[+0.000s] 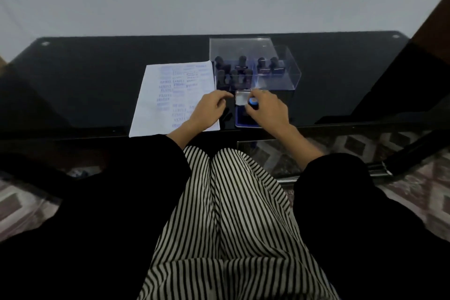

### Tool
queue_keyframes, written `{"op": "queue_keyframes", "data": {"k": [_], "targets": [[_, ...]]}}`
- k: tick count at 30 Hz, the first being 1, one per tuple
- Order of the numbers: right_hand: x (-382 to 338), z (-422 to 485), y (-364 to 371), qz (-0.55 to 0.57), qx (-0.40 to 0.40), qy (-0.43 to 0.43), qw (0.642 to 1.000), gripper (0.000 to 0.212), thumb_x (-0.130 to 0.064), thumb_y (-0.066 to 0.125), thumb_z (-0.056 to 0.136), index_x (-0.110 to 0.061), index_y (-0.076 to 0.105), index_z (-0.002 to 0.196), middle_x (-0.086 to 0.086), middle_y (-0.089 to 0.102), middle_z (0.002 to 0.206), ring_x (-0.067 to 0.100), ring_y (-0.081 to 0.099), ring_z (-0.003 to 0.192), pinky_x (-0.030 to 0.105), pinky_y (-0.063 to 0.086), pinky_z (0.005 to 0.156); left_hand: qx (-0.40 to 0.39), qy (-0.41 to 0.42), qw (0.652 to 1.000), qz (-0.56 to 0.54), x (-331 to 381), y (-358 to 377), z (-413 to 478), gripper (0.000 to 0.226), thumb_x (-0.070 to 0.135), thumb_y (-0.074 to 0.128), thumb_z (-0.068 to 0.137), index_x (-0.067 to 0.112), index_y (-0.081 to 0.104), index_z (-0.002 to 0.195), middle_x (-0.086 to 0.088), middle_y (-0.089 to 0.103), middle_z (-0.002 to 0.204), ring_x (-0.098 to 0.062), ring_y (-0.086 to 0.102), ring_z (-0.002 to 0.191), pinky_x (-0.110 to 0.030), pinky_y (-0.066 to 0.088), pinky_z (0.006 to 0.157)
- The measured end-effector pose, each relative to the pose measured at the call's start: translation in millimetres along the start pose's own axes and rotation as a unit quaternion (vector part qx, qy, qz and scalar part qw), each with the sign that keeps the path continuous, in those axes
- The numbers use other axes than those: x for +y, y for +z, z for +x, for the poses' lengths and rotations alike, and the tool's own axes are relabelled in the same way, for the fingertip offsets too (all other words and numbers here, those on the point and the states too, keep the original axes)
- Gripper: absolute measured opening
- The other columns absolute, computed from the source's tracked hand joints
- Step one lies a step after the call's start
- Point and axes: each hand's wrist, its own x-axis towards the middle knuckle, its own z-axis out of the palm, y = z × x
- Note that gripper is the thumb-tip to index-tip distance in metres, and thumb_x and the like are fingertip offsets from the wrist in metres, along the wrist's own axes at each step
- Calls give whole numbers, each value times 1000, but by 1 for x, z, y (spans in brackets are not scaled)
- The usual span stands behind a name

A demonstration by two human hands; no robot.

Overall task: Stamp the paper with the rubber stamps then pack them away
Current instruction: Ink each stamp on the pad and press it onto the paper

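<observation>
Right hand (266, 111) closes round a small stamp with a blue top (252, 101), held over the open ink pad (244, 119); whether the stamp face touches the pad is hidden by the fingers, probably pressing or just above. Left hand (210, 111) rests loosely curled on the near right corner of the paper (170, 95), holding nothing, seemingly pinning the sheet. The paper lies just left of the pad, already crowded with blue impressions, little bare space showing. Behind the pad stands a clear plastic box (280, 66) with dark-handled stamps (239, 69) upright inside, lid raised at the back. All sits on a glossy black table (97, 80) near its front edge. Risks from here: over-inking the face would blot the print; carrying the stamp across could smear ink on the table or fingers; a new print may overlap old ones given the crowding; if the left hand lifts, the sheet could slide on the slick top and blur the mark.
</observation>
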Motion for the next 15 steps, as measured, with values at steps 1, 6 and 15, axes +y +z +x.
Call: {"op": "queue_keyframes", "data": {"k": [1, 6, 15], "targets": [[0, -1, 3, -3, 6, -6, 1000, 16, -25, 53, 90, -12, 54, 99, 9, 62, 102, 28, 59, 90, 29, 34, 62, 2, -4, 1000, -1, -1, 3, 0, 34, 2, 40, 94, 4, 59, 123, -14, 59, 126, -26, 55, 115, -32, 41, 100], [-1, -2, 14, -13, -5, -20, 1000, 16, -24, 42, 96, -9, 47, 98, 15, 62, 96, 34, 59, 86, 33, 36, 61, -23, 15, 999, 19, -1, 17, 5, 35, 1, 45, 92, 2, 59, 124, -13, 58, 131, -25, 52, 123, -27, 35, 104], [-5, -6, 27, -12, 69, -17, 997, 16, -22, 43, 97, -8, 49, 93, 12, 63, 84, 29, 59, 76, 31, 35, 54, -17, 29, 999, 40, -8, 31, 0, 43, -2, 40, 92, 3, 48, 135, -13, 53, 134, -24, 47, 125, -30, 31, 110]]}}
